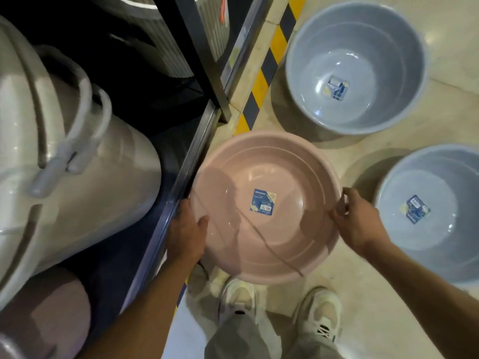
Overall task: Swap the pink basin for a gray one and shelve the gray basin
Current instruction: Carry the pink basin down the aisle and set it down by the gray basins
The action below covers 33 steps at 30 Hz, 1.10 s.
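While my left hand (187,230) and right hand (359,224) clasp opposite rims of the pink basin (267,203) above my shoes, its near edge hides my fingers beneath; two gray basins (355,66) sit right, one cut off.

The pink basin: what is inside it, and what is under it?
Inside the pink basin only a blue label shows. Below it show shoes and floor; the floor directly underneath is covered.

Single head-worn wide-angle view, looking steeply down, close above pale tiled floor (375,294); dark metal shelf edge (181,177) runs along left, wearer's pale sneakers (280,307) at bottom edge.
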Each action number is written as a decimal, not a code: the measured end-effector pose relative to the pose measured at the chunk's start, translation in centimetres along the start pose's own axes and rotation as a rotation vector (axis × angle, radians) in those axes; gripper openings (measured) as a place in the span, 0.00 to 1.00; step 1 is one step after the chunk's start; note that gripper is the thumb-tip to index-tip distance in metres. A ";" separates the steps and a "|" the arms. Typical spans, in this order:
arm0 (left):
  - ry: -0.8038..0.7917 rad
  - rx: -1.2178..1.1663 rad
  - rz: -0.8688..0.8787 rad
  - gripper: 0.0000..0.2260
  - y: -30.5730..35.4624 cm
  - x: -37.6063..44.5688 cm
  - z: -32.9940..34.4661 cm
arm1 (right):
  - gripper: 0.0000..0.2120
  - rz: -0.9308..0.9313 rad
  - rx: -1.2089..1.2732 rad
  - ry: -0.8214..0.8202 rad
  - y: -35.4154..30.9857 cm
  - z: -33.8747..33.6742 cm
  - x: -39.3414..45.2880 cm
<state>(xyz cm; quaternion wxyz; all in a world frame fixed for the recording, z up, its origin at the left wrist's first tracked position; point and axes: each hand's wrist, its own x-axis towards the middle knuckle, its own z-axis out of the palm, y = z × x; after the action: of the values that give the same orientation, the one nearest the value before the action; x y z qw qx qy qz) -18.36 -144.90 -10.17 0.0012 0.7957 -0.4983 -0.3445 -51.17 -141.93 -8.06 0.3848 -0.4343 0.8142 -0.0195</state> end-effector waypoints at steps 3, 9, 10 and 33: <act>0.014 0.015 0.006 0.18 0.0 0.3 0.9 | 0.19 0.015 0.016 -0.022 0.2 0.6 0.8; -0.040 0.084 -0.021 0.19 -0.2 0.9 1.4 | 0.20 0.086 -0.019 -0.015 0.0 2.0 1.2; -0.060 0.079 -0.026 0.18 -0.3 1.0 1.4 | 0.20 0.088 -0.021 -0.021 0.1 2.0 1.0; -0.491 0.122 0.395 0.24 31.3 -15.5 8.2 | 0.30 0.457 0.139 0.122 21.8 -24.8 -8.0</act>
<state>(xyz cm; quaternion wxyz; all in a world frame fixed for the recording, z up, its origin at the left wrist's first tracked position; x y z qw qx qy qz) -51.78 -145.56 2.81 -0.1001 0.5754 -0.6482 -0.4886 -79.57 -130.08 6.31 0.3583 -0.2093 0.9097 -0.0141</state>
